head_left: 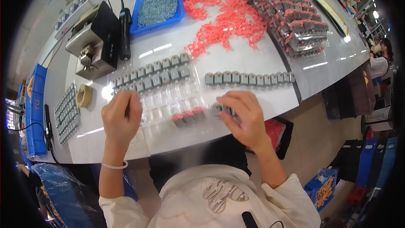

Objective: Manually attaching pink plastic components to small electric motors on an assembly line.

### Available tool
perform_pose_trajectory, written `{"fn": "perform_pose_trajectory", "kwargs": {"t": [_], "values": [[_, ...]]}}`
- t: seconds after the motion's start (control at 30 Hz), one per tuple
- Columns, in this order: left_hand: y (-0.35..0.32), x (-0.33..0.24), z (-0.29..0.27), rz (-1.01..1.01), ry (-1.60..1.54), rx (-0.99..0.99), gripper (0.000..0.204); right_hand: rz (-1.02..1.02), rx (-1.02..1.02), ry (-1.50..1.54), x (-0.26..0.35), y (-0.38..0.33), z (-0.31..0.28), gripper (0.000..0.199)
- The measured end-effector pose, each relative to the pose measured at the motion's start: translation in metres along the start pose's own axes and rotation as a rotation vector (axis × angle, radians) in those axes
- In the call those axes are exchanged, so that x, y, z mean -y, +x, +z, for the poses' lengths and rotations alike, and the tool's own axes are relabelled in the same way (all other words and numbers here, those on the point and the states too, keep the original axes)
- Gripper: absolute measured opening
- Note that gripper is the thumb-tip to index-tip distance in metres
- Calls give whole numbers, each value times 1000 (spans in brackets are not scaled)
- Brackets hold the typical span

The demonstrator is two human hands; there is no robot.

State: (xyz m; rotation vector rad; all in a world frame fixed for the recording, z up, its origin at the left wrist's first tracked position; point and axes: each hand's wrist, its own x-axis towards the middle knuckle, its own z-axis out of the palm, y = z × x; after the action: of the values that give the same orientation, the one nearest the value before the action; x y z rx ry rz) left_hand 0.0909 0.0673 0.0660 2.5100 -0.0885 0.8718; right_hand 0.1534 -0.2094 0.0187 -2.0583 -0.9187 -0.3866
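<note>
My left hand is closed, its fingers curled beside the left end of a clear plastic tray; anything inside them is hidden. My right hand curls its fingers and thumb round a few small grey blocks on the table right of the tray. Upright grey blocks fill two rows in the tray's far part, while its nearer pockets look bare. Along the tray's near right edge lie grey blocks with pink tops. Farther right, a long row of grey blocks stands on the white table.
Loose pink rings spread across the far table beside a blue bin of small grey-blue parts. A black electric screwdriver hangs by a dark machine. Stacked filled trays stand far right; a tape roll lies left.
</note>
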Motion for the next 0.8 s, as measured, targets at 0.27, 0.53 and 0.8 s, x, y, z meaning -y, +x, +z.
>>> {"fn": "perform_pose_trajectory", "kwargs": {"t": [0.27, 0.53, 0.8], "values": [[52, -96, 64, 300, -339, 256, 11, 216, -245, 245, -15, -20, -29, 25], [33, -148, 160, 793, -33, 310, 27, 430, -437, 119, -28, -57, -73, 25], [47, -138, 128, 519, -141, 488, 27, 381, -397, 87, -39, -61, -77, 29]]}}
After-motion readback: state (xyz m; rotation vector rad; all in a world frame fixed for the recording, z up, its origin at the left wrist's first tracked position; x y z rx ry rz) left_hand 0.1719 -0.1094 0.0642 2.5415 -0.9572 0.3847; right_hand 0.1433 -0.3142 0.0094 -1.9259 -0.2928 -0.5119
